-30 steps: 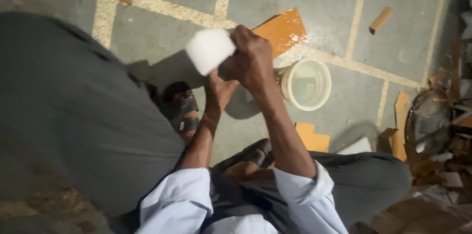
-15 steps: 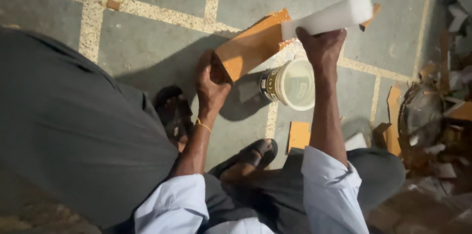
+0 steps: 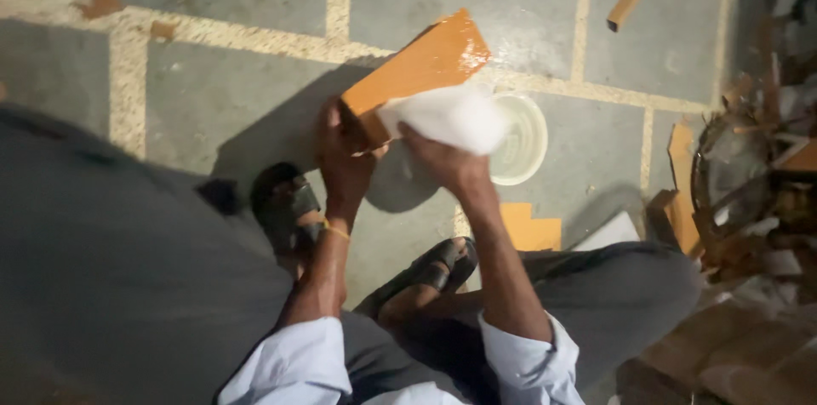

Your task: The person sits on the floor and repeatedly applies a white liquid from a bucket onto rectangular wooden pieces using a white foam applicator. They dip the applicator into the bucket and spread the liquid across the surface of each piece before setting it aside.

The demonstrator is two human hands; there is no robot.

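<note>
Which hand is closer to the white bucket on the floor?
The right hand, holding a white cloth, is beside the white bucket in the picture. The left hand grips the low end of the orange board, farther to the left.

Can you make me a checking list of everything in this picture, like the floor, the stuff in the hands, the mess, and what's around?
Surface: grey stone floor with pale speckled joint strips; it looks wet past the board.
Job's things: orange board, shiny on top, held tilted above the floor; white cloth pressed on its near end; white tub on the floor just behind.
Clutter: small wood block, orange offcut, white sheet.
Hands: left hand grips the board's lower end; right hand holds the cloth.
Cables: nothing seen.
Surroundings: pile of wood scraps at right; dark sandals on the person's feet.
</note>
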